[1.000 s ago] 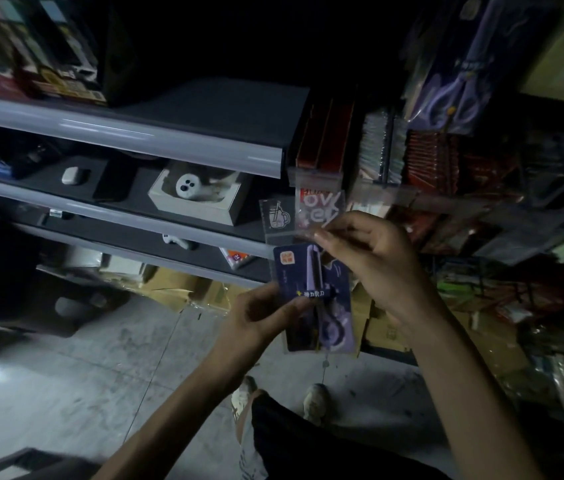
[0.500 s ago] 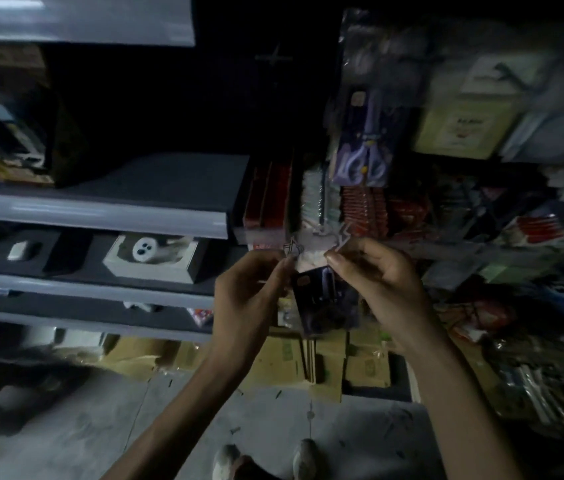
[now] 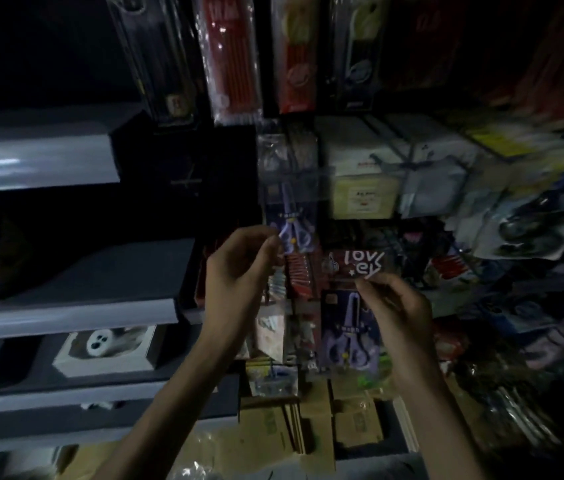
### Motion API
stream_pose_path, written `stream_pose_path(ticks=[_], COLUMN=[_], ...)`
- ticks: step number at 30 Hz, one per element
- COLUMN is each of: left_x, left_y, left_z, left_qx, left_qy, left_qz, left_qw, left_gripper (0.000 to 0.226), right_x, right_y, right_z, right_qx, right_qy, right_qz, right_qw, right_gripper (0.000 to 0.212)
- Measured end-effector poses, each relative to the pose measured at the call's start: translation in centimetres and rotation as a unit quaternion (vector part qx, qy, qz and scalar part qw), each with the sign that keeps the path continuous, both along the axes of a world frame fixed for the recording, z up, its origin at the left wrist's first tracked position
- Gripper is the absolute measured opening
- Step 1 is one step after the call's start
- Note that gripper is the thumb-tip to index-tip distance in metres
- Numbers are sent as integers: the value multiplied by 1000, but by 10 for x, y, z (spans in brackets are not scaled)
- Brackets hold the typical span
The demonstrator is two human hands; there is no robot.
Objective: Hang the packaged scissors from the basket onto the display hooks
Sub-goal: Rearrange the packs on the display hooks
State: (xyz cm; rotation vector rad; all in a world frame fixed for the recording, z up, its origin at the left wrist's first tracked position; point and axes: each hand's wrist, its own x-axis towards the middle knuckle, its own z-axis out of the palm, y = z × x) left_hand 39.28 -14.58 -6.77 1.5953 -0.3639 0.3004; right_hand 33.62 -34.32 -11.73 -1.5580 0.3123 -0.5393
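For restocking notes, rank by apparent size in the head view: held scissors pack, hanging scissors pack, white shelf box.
1-2. held scissors pack and hanging scissors pack: look alike; the held one is nearer the camera, so unranked.
3. white shelf box: smallest, wider but much shorter.

Your left hand (image 3: pixel 239 268) off held scissors pack (image 3: pixel 349 327), now pinching hanging scissors pack (image 3: pixel 291 216) corner; your right hand (image 3: pixel 398 306) holds alone, shifted right.

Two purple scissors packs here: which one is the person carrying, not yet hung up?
The lower pack, pinched at its top by the right hand. The upper pack already hangs on the display, the left hand pinching its bottom edge.
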Motion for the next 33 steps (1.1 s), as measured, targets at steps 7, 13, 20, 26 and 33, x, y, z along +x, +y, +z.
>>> stream_pose_path(ticks=[7, 13, 20, 26, 33], left_x=[22, 9, -14, 0, 11], left_y=[-11, -8, -5, 11, 18], left_z=[36, 44, 66, 61, 42], left_qx=[-33, -11, -8, 238, 413], left_qy=[-12, -5, -120, -311, -419], left_qz=[47, -46, -50, 53, 189], left_qw=[998, 999, 991, 919, 786], left_gripper=[18, 22, 21, 39, 43], right_x=[4, 11, 19, 20, 23], right_y=[-13, -14, -9, 7, 31], right_z=[-1, -5, -5, 0, 15], right_qx=[-43, -60, -52, -28, -24], right_qy=[1, 0, 11, -7, -41], right_qz=[-48, -51, -45, -25, -14], right_qw=[998, 997, 998, 999, 999], right_gripper=[7, 7, 8, 16, 13])
